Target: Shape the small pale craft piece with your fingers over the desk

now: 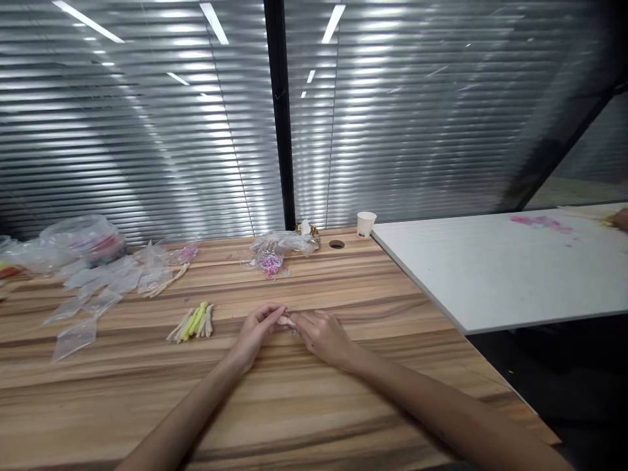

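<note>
Above the wooden table, my left hand (260, 327) and my right hand (324, 337) meet with fingertips closed in a pinch. Between them shows a small pale piece (283, 320), gripped from both sides; its exact kind is too small to make out. A tiny dark bit (294, 332) lies just below the fingertips. Left of my left hand rests a bundle of fuzzy sticks (196, 320), like pipe cleaners, yellow in the middle and beige at the sides. Beyond my hands is a clear bag of small pink and purple bands (271, 263).
Clear plastic sleeves (105, 288) and a large transparent bag (83, 239) spread over the table's left. More beige sticks (169, 281) lie there. A paper cup (366, 224) stands near a cable hole (336, 244). A white table (490, 275) adjoins at right, another person's hand (621, 219) at its far edge.
</note>
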`<action>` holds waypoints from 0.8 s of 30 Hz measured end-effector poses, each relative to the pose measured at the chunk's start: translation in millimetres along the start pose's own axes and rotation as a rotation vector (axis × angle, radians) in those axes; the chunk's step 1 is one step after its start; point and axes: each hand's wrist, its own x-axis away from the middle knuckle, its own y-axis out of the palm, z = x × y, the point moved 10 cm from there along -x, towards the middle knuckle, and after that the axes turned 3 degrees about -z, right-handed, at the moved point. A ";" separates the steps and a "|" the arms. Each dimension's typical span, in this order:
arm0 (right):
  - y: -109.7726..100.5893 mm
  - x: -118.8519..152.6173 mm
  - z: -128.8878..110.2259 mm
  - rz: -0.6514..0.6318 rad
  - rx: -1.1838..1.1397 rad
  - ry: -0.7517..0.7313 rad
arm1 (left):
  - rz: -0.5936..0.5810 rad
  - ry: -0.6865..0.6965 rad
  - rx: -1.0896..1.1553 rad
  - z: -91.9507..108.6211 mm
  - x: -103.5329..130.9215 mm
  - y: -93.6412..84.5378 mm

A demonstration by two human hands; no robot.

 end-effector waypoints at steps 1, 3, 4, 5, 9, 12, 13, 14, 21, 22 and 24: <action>0.0 -0.2 0.2 0.002 0.005 0.002 | -0.009 0.013 -0.036 0.7 0.1 1.6; 0.1 -0.5 0.3 0.006 0.012 0.002 | -0.016 0.037 -0.105 2.3 0.6 3.7; -0.1 -0.6 0.3 0.009 0.013 0.001 | -0.016 0.044 -0.132 2.8 0.8 4.3; -0.4 -0.7 0.2 0.014 0.013 -0.001 | -0.017 0.047 -0.153 3.2 1.0 4.7; -3.0 -0.8 -1.0 0.033 0.012 -0.014 | -0.024 0.046 -0.170 3.4 1.0 5.2; -3.9 -0.8 -0.8 0.034 0.027 -0.007 | -0.033 0.047 -0.158 1.8 -0.2 4.9; -4.0 -0.8 -0.7 0.032 0.033 -0.005 | -0.035 0.045 -0.155 0.8 -0.7 4.5; -3.8 -0.7 -0.9 0.030 0.037 -0.004 | -0.034 0.042 -0.154 -0.3 -1.2 3.9; -1.6 -0.7 1.2 0.016 0.016 0.032 | -0.005 0.026 -0.168 -4.8 -1.7 -3.3; -1.4 -0.6 2.0 0.013 0.014 0.041 | 0.001 0.026 -0.171 -4.5 -1.5 -3.9; -0.6 -0.5 2.7 0.002 0.012 0.052 | 0.009 0.025 -0.174 -3.7 -1.3 -4.1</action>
